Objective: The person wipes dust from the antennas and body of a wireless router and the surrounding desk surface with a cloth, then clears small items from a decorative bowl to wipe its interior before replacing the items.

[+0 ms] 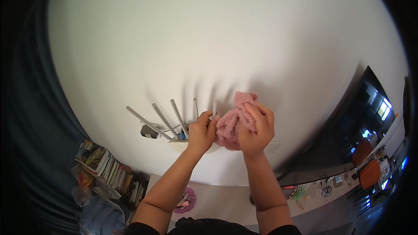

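Observation:
A white router (pixel 177 146) with several upright grey-white antennas (pixel 162 116) is against the pale wall. My left hand (pixel 201 134) is closed at the rightmost visible antenna (pixel 215 105), with its fingertips around the lower part. Part of the router body is hidden behind this hand. Just to the right, a fluffy pink cloth (pixel 230 127) is bunched in my right hand (pixel 257 129), whose fingers are curled over it. The cloth reaches over beside my left fingertips and covers whatever is behind it. A black plug adapter (pixel 149 132) sits left of the antennas on the wall.
Below runs a pale cabinet top (pixel 213 191) with a pink dish (pixel 188 201) on it. Books (pixel 109 165) and plastic bags stand at lower left by a dark curtain (pixel 35 104). A large dark television (pixel 348 135) is on the right. A wall plate (pixel 273 147) sits near my right wrist.

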{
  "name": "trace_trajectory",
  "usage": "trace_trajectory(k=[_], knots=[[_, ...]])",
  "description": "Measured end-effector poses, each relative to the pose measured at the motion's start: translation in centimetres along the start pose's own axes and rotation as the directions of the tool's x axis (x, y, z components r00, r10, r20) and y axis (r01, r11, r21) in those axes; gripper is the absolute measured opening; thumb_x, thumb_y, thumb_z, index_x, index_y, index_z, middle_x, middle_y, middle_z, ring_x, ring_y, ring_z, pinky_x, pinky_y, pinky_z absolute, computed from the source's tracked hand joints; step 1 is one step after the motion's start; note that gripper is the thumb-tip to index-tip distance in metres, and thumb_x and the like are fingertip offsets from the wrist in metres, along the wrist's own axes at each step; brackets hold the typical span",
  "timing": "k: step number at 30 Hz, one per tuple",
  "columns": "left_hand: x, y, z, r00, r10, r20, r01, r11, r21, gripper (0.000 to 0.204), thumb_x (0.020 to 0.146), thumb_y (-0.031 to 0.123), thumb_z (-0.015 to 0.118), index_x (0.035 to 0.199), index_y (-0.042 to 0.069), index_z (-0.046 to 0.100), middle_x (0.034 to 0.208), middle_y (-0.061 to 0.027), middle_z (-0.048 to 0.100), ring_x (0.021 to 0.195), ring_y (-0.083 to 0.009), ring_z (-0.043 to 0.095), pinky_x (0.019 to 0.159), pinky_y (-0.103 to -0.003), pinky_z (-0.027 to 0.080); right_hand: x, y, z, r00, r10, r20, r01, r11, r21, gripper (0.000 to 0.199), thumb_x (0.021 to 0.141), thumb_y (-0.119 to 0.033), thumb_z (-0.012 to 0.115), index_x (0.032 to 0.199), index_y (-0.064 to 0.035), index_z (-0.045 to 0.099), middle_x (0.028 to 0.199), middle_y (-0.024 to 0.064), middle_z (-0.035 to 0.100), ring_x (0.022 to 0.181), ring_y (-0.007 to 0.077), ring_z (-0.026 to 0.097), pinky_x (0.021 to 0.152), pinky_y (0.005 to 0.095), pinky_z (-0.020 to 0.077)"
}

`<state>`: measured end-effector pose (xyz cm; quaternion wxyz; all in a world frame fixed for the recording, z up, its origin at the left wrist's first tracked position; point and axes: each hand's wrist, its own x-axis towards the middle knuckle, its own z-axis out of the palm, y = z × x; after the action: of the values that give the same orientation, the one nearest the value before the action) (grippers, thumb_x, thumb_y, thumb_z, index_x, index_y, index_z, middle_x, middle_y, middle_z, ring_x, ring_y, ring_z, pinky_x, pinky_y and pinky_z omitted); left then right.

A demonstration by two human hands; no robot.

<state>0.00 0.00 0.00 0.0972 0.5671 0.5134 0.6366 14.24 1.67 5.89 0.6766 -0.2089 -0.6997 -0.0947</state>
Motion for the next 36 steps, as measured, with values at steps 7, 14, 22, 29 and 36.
trace_trajectory(k=[7, 14, 22, 29, 36], knots=[[1.7, -0.2, -0.9, 0.993, 0.098, 0.059, -0.104, 0.988, 0.114, 0.017, 0.093, 0.015, 0.055, 0.100, -0.001, 0.059, 0.056, -0.0081, 0.060, 0.050, -0.0141, 0.061, 0.048, -0.027, 0.046, -1.8, 1.1, 0.4, 0.948, 0.290, -0.134, -0.269, 0.951, 0.155, 0.032, 0.073, 0.007, 0.060, 0.103, -0.0001, 0.063, 0.104, 0.0128, 0.059, 0.095, 0.0252, 0.058, 0.085, 0.0331, 0.0471], [1.1, 0.0, -0.5, 0.997, 0.042, 0.067, -0.044, 0.998, 0.037, 0.023, 0.094, 0.019, 0.055, 0.102, -0.003, 0.057, 0.059, -0.0086, 0.061, 0.052, -0.0140, 0.062, 0.049, -0.026, 0.046, -7.1, 3.5, -2.5, 0.617, 0.723, 0.311, -0.777, 0.495, 0.389, 0.037, 0.078, -0.002, 0.066, 0.113, 0.0042, 0.058, 0.106, 0.0106, 0.062, 0.095, 0.0155, 0.059, 0.087, 0.0276, 0.0460], [1.1, 0.1, -0.7, 0.998, 0.026, 0.049, -0.027, 1.000, 0.016, 0.022, 0.093, 0.018, 0.056, 0.104, -0.001, 0.057, 0.058, -0.0077, 0.060, 0.050, -0.0127, 0.060, 0.048, -0.025, 0.045, -7.9, 4.9, 0.5, 0.485, 0.712, 0.507, -0.843, 0.535, 0.056, 0.037, 0.076, -0.014, 0.070, 0.108, 0.0021, 0.061, 0.101, 0.0128, 0.066, 0.092, 0.0197, 0.062, 0.082, 0.0299, 0.0482], [0.4, -0.1, 0.8, 0.974, 0.196, -0.112, -0.146, 0.925, 0.350, 0.019, 0.088, 0.015, 0.060, 0.100, 0.000, 0.057, 0.058, -0.0141, 0.059, 0.050, -0.0327, 0.059, 0.046, -0.040, 0.047, -11.6, 4.4, 1.1, 0.411, 0.636, 0.653, -0.735, 0.655, -0.176, 0.045, 0.072, -0.019, 0.072, 0.111, -0.0012, 0.059, 0.101, 0.0166, 0.066, 0.092, 0.0283, 0.064, 0.081, 0.0339, 0.0486], [-1.4, 1.3, 2.6, 0.973, 0.149, -0.174, -0.086, 0.941, 0.326, 0.027, 0.086, 0.014, 0.060, 0.111, 0.004, 0.053, 0.068, -0.0125, 0.061, 0.058, -0.0296, 0.061, 0.048, -0.039, 0.048, -18.4, 5.0, 3.3, 0.461, 0.682, 0.567, -0.720, 0.661, -0.210, 0.053, 0.079, -0.031, 0.066, 0.123, -0.0064, 0.047, 0.112, 0.0176, 0.061, 0.096, 0.0345, 0.061, 0.080, 0.0396, 0.0474]])
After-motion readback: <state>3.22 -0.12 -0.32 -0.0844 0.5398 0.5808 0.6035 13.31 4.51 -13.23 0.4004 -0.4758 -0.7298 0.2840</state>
